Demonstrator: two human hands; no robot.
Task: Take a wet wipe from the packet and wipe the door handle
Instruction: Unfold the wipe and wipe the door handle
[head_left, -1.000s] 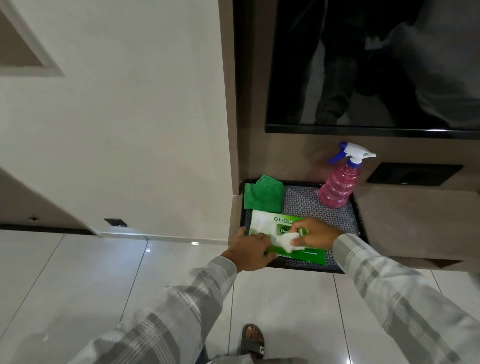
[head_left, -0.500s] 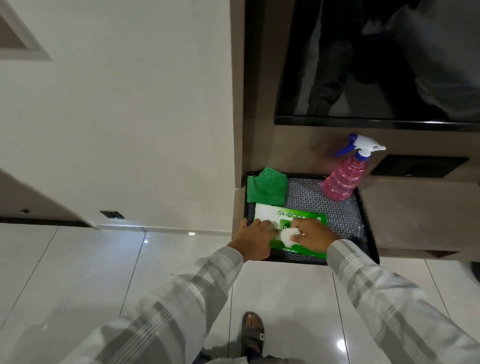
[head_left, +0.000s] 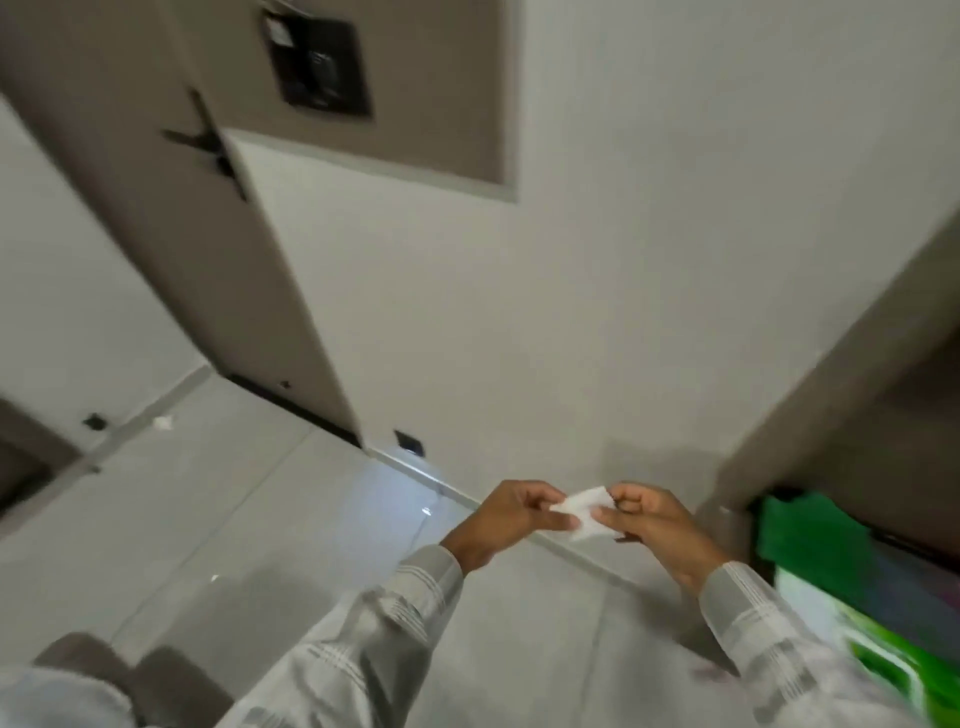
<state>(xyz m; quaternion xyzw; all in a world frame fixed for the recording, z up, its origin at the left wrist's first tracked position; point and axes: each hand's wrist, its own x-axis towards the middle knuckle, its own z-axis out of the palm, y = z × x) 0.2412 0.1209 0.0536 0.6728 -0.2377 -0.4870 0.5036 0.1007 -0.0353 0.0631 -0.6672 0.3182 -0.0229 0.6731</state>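
Observation:
A small folded white wet wipe (head_left: 586, 513) is held in the air between my two hands, over the floor. My left hand (head_left: 511, 517) pinches its left edge and my right hand (head_left: 657, 525) pinches its right edge. The green and white wipe packet (head_left: 893, 670) lies blurred at the lower right, behind my right sleeve. The brown door (head_left: 171, 218) stands at the upper left, with its dark handle (head_left: 208, 144) far above and left of my hands.
A green cloth (head_left: 810, 530) lies on the ledge at the right. A dark panel (head_left: 319, 67) is set in the wall at the top. Glossy floor tiles (head_left: 234, 509) spread out below, with a small white scrap (head_left: 162, 422) by the far wall.
The view has swung left, away from the tray. The wipe has come out of the packet, and both hands have lifted off the packet and now hold the wipe between them.

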